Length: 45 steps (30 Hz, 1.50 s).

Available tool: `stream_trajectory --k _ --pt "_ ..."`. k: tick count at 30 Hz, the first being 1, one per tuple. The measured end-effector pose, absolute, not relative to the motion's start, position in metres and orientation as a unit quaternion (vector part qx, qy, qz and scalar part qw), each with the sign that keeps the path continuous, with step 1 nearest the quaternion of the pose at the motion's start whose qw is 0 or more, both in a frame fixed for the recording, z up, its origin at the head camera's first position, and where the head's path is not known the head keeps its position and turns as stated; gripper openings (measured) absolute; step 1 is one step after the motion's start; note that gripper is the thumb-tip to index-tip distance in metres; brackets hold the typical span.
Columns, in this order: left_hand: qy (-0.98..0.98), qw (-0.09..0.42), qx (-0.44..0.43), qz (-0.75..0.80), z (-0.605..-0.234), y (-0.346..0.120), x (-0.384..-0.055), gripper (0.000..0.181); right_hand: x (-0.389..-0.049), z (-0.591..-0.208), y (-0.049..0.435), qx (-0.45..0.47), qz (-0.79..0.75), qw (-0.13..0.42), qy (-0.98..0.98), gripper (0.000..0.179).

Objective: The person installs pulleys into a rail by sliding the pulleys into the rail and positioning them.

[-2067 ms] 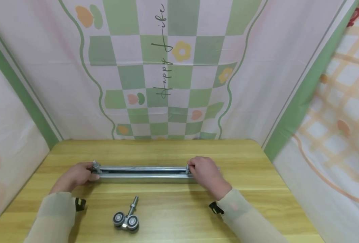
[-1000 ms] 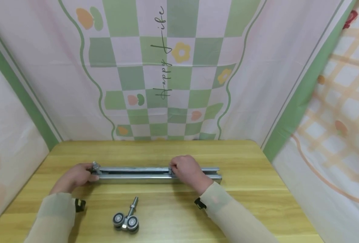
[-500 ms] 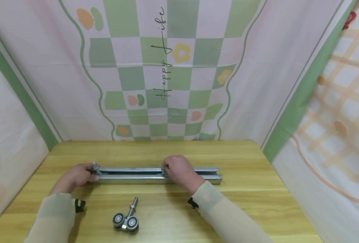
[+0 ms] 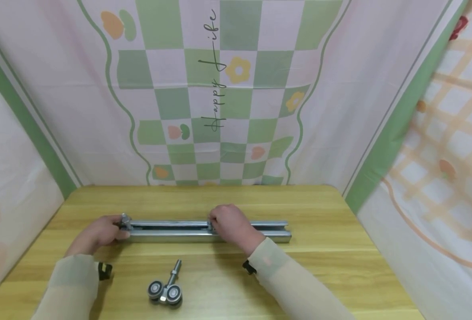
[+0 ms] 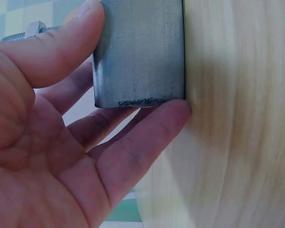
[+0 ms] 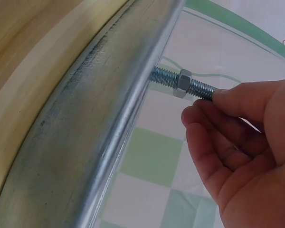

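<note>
A silvery metal track rail (image 4: pixel 168 238) lies across the wooden table, its slot facing up. At its left end my left hand (image 4: pixel 103 230) grips the rail, thumb on the near side and fingers around the end, as the left wrist view shows. Beside that thumb a bolt with a nut (image 5: pixel 35 29) stands up from the slot. Farther along, my right hand (image 4: pixel 233 226) pinches the tip of a second threaded bolt (image 6: pixel 165 77) between thumb and fingers. This bolt rises from the slot and carries a hex nut (image 6: pixel 183 83); whatever it joins inside the rail is hidden.
In front of the rail lies a loose trolley roller (image 4: pixel 165 292) with several wheels and a threaded bolt, on the wooden table (image 4: pixel 331 271). Patterned cloth (image 4: pixel 236 102) hangs behind the table and at both sides.
My right hand has slid the pinched bolt leftward along the slot, from near the rail's right end to about its middle. The left hand and the loose trolley roller stay put.
</note>
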State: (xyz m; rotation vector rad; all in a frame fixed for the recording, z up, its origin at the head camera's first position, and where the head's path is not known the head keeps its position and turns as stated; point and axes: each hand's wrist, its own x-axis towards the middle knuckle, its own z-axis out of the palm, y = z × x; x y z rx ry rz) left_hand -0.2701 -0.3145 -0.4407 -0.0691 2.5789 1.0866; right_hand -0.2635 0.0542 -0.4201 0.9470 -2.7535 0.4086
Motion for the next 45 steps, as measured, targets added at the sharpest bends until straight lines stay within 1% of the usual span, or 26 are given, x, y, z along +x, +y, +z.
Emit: stream_trajectory --k 4,13,20,25,28,31,35,37,40,45 --pt "0.909 0.17 -0.029 0.379 -0.441 -0.314 -0.27 0.063 -0.263 -0.42 0.052 0.322 0.136 0.093 -0.932 0.016" --pt "0.91 0.18 -0.036 0.373 -0.442 -0.314 -0.271 0.071 -0.262 -0.422 0.051 0.332 0.142 0.106 -0.927 0.017" --pt "0.911 0.177 -0.033 0.37 -0.442 -0.315 -0.272 0.07 -0.263 -0.423 0.052 0.326 0.146 0.104 -0.928 0.018" --pt "0.911 0.177 -0.031 0.371 -0.441 -0.314 -0.272 0.073 -0.257 -0.42 0.052 0.309 0.14 0.073 -0.938 0.014" --pt "0.91 0.176 -0.031 0.374 -0.44 -0.314 -0.272 0.073 -0.251 -0.419 0.052 0.299 0.136 0.06 -0.943 0.026" --pt "0.908 0.175 -0.035 0.378 -0.439 -0.314 -0.272 0.072 -0.243 -0.418 0.05 0.302 0.148 0.075 -0.939 0.042" --pt "0.911 0.177 -0.038 0.37 -0.438 -0.314 -0.272 0.069 -0.229 -0.416 0.045 0.335 0.188 0.112 -0.916 0.051" --pt "0.913 0.178 -0.038 0.364 -0.438 -0.314 -0.272 0.068 -0.221 -0.415 0.043 0.358 0.208 0.118 -0.903 0.051" --pt "0.915 0.18 -0.04 0.36 -0.438 -0.314 -0.273 0.068 -0.209 -0.415 0.039 0.38 0.237 0.087 -0.89 0.051" --pt "0.916 0.18 -0.04 0.355 -0.437 -0.313 -0.273 0.069 -0.194 -0.425 0.035 0.377 0.273 -0.007 -0.885 0.052"
